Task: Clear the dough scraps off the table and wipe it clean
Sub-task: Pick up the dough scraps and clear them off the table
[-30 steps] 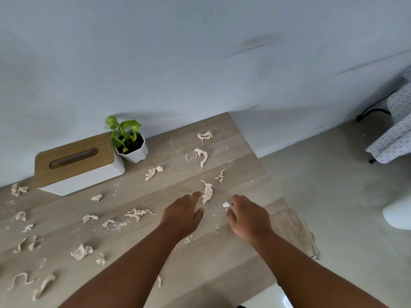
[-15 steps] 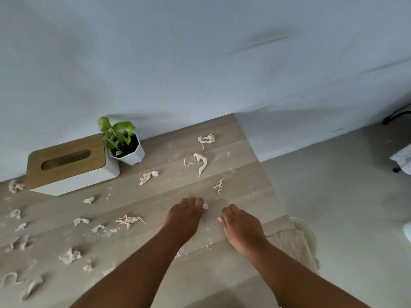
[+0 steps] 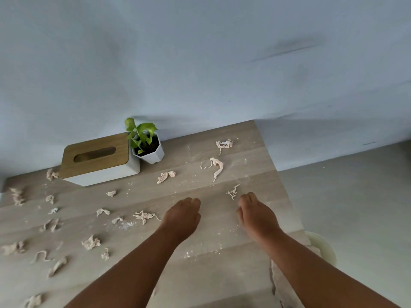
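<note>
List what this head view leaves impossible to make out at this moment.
- Left hand: fingers curl under, so the back of the hand hides anything held.
- Right hand: the same, palm hidden.
- Cloth at the table edge: the right forearm covers much of it.
- Pale round bin below: mostly hidden by table and arm.

Your only tall obstacles are the white wooden-lidded tissue box [image 3: 97, 162] and white potted plant [image 3: 148, 150] at the surface's [image 3: 255, 174] far edge.
</note>
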